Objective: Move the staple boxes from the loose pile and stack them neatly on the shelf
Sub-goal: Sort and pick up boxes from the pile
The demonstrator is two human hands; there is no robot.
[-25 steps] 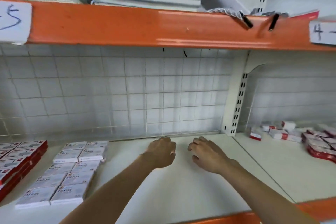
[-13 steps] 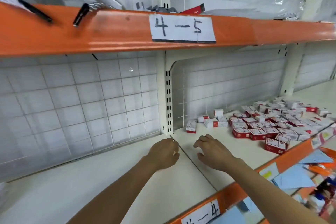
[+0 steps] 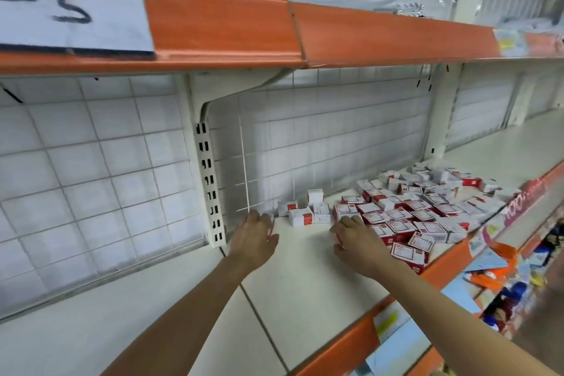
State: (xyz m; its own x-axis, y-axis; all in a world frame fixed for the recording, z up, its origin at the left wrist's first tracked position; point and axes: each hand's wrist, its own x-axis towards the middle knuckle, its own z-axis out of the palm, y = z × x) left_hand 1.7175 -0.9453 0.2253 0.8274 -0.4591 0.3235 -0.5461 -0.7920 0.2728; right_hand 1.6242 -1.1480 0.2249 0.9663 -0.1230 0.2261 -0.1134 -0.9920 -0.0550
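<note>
- Both hands have moved right along the shelf (image 3: pixel 305 293), from beside the upright post (image 3: pixel 210 192) to the loose pile of staple boxes (image 3: pixel 427 207).
- The left hand (image 3: pixel 254 236) now covers a small box at the pile's left edge; whether its fingers grip it I cannot tell.
- The right hand (image 3: pixel 355 239) has its fingers curled round a red-and-white box at the pile's near edge.

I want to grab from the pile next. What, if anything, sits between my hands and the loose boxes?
Nothing visible. The right hand is already at the near edge of the loose pile, and the left hand is at a box by the upright post.
</note>
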